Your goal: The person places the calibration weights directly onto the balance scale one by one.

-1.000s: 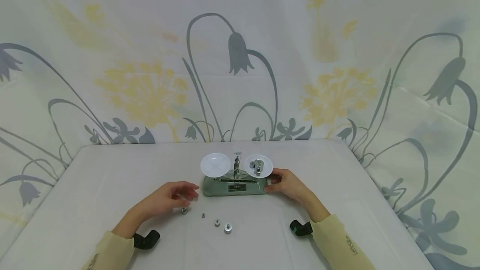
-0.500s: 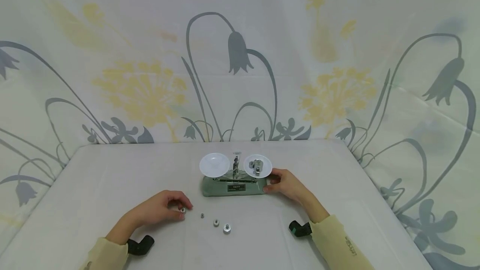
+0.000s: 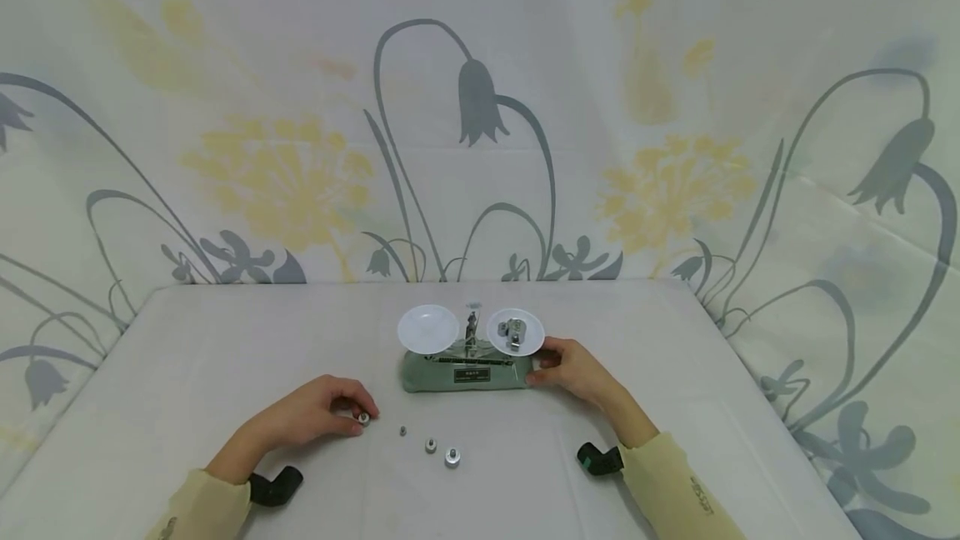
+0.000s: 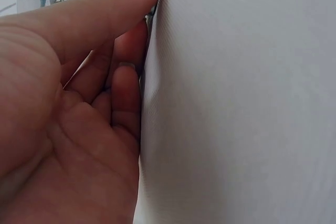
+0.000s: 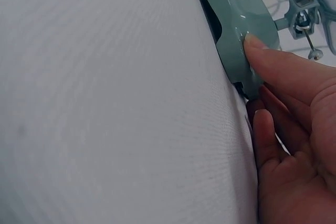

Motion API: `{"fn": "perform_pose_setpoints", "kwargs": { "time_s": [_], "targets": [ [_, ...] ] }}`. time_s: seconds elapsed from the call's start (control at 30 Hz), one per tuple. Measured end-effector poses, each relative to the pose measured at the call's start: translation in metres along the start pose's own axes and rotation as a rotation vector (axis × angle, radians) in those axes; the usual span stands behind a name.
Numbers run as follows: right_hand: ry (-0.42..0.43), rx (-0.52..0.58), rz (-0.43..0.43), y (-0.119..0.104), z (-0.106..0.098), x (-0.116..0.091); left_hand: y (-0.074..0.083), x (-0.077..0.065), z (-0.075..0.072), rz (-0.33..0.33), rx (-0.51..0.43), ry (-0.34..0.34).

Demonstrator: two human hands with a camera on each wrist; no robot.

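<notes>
Right hand (image 3: 573, 369) curved round balance base (image 3: 431, 376)

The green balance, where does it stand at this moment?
In the head view, the green balance stands near the centre of the white table, beyond the loose weights, with the right hand holding its right end.

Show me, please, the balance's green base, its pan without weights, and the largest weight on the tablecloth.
Green base (image 5: 236, 13): right wrist view, on its front face.
Pan without weights (image 3: 427, 330): head view, on its bare middle.
Largest weight (image 3: 452, 461): head view, on its body.
</notes>
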State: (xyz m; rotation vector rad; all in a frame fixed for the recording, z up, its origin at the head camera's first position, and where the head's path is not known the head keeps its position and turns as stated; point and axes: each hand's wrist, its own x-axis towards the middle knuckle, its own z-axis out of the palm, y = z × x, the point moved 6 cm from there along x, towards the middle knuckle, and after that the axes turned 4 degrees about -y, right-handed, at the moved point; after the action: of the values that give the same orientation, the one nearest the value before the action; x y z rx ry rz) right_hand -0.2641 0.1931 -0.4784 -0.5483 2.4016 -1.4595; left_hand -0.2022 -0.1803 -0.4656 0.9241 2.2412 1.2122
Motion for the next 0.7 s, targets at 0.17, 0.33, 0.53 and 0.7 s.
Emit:
{"fn": "perform_pose_setpoints", "kwargs": {
  "time_s": [0.17,0.33,0.53,0.7],
  "targets": [
    [-0.004,0.008,-0.001,-0.003,0.0,-0.002,-0.002,0.001,0.0,-0.033,0.0,0.008],
    [-0.002,0.006,0.005,-0.003,0.002,-0.002,0.0,-0.001,0.002,-0.052,-0.02,0.032],
    [0.003,-0.005,0.023,-0.003,0.002,-0.002,0.006,-0.002,0.003,-0.025,-0.017,0.062],
    [0.01,-0.004,0.015,-0.003,0.001,-0.002,0.011,-0.002,0.001,0.024,0.006,0.11]
  ]
}}
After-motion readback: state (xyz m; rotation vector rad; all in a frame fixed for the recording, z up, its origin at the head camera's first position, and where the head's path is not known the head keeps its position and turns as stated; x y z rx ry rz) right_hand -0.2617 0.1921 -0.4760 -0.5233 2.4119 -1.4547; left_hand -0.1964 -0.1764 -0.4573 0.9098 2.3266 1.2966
